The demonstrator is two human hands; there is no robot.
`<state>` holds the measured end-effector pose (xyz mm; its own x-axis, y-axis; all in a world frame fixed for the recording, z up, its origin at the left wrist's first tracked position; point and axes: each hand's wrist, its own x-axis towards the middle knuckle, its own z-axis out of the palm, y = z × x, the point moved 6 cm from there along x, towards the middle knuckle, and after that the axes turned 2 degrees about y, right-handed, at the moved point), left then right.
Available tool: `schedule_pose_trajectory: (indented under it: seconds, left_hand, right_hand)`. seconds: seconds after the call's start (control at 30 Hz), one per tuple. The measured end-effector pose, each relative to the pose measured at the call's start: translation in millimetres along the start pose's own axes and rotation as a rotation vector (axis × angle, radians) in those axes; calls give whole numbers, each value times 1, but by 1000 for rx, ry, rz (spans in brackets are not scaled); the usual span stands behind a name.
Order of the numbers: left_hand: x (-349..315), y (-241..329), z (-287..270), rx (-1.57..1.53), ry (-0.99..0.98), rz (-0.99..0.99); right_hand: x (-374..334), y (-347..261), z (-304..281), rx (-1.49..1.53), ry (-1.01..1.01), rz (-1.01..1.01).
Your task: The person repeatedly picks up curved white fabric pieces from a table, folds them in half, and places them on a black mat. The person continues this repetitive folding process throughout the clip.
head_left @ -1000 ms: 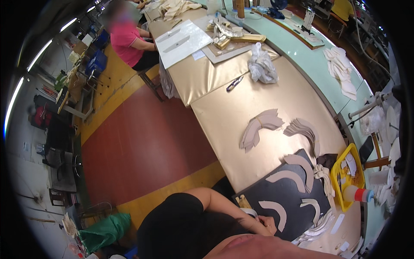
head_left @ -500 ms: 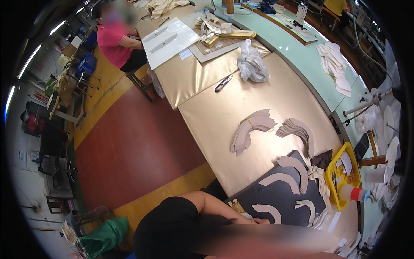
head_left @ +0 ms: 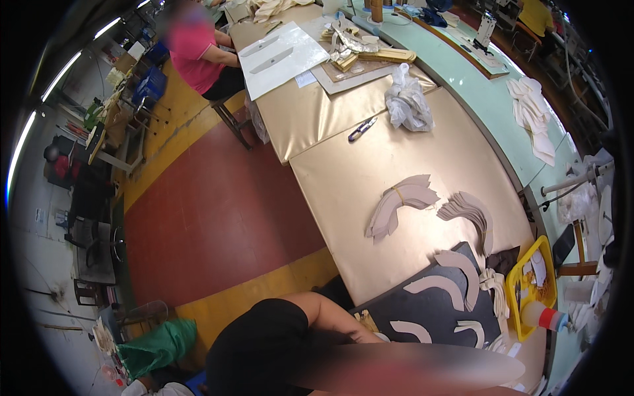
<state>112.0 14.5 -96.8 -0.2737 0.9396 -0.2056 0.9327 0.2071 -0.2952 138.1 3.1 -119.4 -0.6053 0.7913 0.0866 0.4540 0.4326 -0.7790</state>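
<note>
A blurred forearm (head_left: pixel 409 369) sweeps across the near edge of the view, over the near end of the long bench (head_left: pixel 370 171). Neither of the hands can be made out in that smear, so I cannot tell whether they are spread, closed or pinching anything.

Just beyond the forearm lies a dark mat (head_left: pixel 429 307) with several pale curved cut pieces (head_left: pixel 439 285) laid on it, apart from one another. Farther along, on the tan bench top, sits a fanned bundle of curved pieces (head_left: pixel 396 206), and just to its right a second fanned stack (head_left: pixel 470 212). To the right of the mat stands a yellow tray (head_left: pixel 543 247) with a bottle with a red cap (head_left: pixel 543 317) lying at its near end.

Farther along the bench lie small snips (head_left: pixel 362 129) and, to their right, a crumpled plastic bag (head_left: pixel 407 104). At the far left a person in a pink shirt (head_left: pixel 197 49) sits at the bench beside a white board (head_left: pixel 281 56).
</note>
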Motion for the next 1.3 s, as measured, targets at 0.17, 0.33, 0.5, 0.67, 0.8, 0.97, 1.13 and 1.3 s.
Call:
schedule_pose_trajectory:
  seconds: [0.17,0.33,0.5,0.67,0.8,0.97,1.13,1.3]
  left_hand:
    - [-1,3,0,-12,-8,43]
    - [-4,7,-2,-4,-11,88]
    - [-10,13,-3,0,-9,132]
    - [-11,14,-5,11,-10,157]
    - [-7,3,-16,7,-33,196]
    - [-5,-3,-24,-796,-559,919]
    - [37,-123,-53,-1863,-741,1337]
    - [162,-347,13,-1596,-105,307]
  right_hand:
    - [0,-1,-2,9,-6,2]
    - [-2,-3,-5,10,-4,5]
    - [-4,-5,-6,14,-7,12]
    - [-6,-9,-8,14,-9,19]
    - [-7,-10,-9,13,-11,23]
    - [-10,-11,-9,13,-18,32]
    - [-14,-7,-9,9,-30,48]
    - [-25,9,-7,18,-74,101]
